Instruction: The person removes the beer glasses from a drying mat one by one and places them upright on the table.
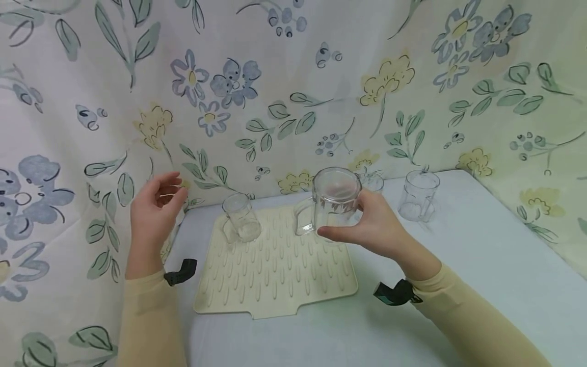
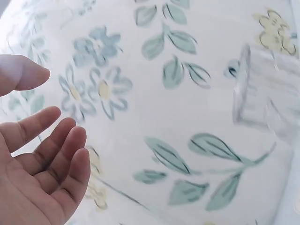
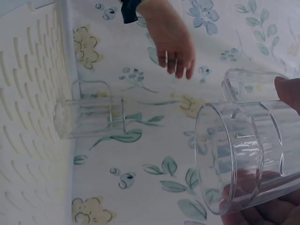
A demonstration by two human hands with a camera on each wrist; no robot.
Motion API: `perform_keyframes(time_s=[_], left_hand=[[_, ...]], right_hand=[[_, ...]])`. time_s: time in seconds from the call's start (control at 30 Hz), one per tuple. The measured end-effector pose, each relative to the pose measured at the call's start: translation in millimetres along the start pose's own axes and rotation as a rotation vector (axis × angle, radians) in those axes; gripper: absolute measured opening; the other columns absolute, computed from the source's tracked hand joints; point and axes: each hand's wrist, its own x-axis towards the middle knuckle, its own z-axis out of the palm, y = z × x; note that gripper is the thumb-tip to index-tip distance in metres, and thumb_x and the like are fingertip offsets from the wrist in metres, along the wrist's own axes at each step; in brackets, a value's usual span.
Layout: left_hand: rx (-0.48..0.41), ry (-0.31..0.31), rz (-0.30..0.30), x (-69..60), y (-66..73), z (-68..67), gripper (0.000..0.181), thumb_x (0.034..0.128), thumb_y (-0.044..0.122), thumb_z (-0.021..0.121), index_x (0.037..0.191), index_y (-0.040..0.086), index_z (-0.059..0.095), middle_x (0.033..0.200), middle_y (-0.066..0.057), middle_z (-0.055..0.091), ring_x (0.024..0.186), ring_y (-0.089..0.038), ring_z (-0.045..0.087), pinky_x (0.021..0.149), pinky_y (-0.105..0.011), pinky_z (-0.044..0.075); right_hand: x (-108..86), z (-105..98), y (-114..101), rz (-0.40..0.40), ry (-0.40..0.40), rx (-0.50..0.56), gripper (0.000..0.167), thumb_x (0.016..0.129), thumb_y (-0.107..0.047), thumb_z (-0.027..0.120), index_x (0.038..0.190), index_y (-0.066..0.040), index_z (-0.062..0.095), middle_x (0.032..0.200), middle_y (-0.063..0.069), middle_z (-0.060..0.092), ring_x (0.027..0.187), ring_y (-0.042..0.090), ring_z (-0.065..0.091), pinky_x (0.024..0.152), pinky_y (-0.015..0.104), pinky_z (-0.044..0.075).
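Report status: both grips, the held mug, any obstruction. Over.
Left grip empty, fingers loosely curved. Right grip holding glass mug, clear of cream mat. Second mug occupying mat's far left part.

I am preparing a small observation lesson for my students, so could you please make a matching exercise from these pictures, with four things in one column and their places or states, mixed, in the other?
Column one
1. left hand
2. right hand
3. ridged mat
4. floral cloth

Column two
A. cream-coloured, lying on the pale table
B. behind the table, printed with flowers and leaves
C. gripping a clear glass mug
D. in the air, holding nothing

Right pairs: 1-D, 2-C, 3-A, 4-B.
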Motion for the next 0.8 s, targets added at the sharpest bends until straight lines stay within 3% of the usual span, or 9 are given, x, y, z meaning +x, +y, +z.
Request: perform_keyframes(time_s=[0.17,0.37,0.6,0.8], left_hand=[[-0.099,0.002,0.179,-14.8,29.2,6.0,0.042,0.1069,0.016,0.074,0.149,0.017,0.070,0.136,-0.006,0.071,0.116,-0.007,0.064,0.101,-0.013,0.051],[-0.168,-0.029,0.401,-24.4,44.5,16.1,0.042,0.1012,0.001,0.076,0.143,0.008,0.072,0.130,-0.012,0.072,0.111,-0.009,0.067,0.100,-0.014,0.053],[-0.228,-0.033,0.538,-36.3,60.0,18.3,0.046,0.0958,-0.004,0.075,0.141,0.005,0.074,0.125,-0.006,0.073,0.108,-0.013,0.069,0.100,-0.017,0.055],[-0.239,-0.117,0.624,-45.5,75.0,30.4,0.048,0.0945,0.003,0.076,0.142,0.005,0.072,0.126,-0.007,0.074,0.111,-0.021,0.070,0.101,-0.023,0.056]], right_hand=[[-0.4,1.5,0.1,-0.027,-0.008,0.031,0.077,0.082,-0.033,0.101,0.150,-0.030,0.065,0.142,-0.011,0.074,0.138,0.018,0.066,0.116,0.060,0.050],[-1.5,6.3,-0.1,-0.038,-0.023,0.056,0.073,0.081,-0.034,0.102,0.146,-0.033,0.068,0.139,-0.015,0.075,0.137,0.013,0.065,0.118,0.058,0.049],[-2.1,16.2,-1.9,-0.073,-0.061,0.055,0.070,0.080,-0.036,0.102,0.142,-0.037,0.069,0.134,-0.019,0.075,0.136,0.011,0.065,0.118,0.058,0.049],[-2.5,23.7,-0.8,-0.106,-0.066,0.052,0.068,0.080,-0.037,0.103,0.139,-0.041,0.070,0.132,-0.022,0.075,0.133,0.008,0.066,0.116,0.056,0.051]])
